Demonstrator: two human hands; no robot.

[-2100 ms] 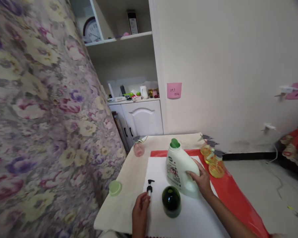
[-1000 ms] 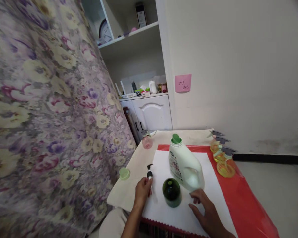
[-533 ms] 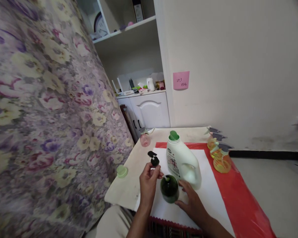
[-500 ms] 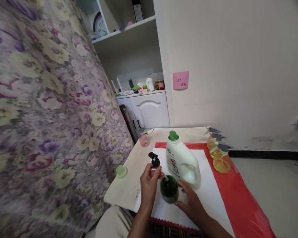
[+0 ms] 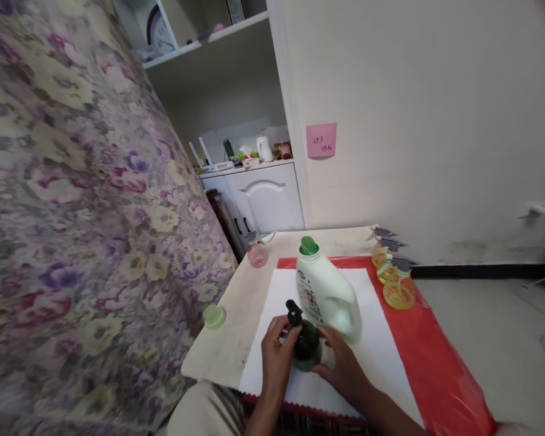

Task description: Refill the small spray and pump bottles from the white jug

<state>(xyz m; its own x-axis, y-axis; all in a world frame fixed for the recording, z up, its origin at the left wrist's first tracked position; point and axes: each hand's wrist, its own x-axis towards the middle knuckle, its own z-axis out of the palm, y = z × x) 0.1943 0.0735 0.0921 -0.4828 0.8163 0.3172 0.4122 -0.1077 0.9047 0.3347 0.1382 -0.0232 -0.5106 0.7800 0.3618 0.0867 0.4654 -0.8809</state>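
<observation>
A dark green round bottle [image 5: 307, 351] stands on the white sheet close in front of me. My left hand [image 5: 277, 345] is closed on the black pump head [image 5: 294, 312], which sits at the mouth of this bottle; whether it is threaded on I cannot tell. Around the bottle's right side curve the fingers of my right hand [image 5: 340, 363], holding it. Just behind stands a large pale green detergent jug [image 5: 329, 293] with its mouth uncapped and a green spout inside. A light green cap [image 5: 214, 316] lies to the left on the cream cloth.
Several yellow spray bottles [image 5: 398, 293] line the red covering [image 5: 436, 357] at the right. A pink spray bottle [image 5: 257, 254] stands at the far left corner. The floral curtain [image 5: 118, 242] hangs close along the table's left side.
My left hand has lowered the pump head, its tube going down into the dark green bottle. My right hand stays on the bottle. The whole view has shifted slightly.
</observation>
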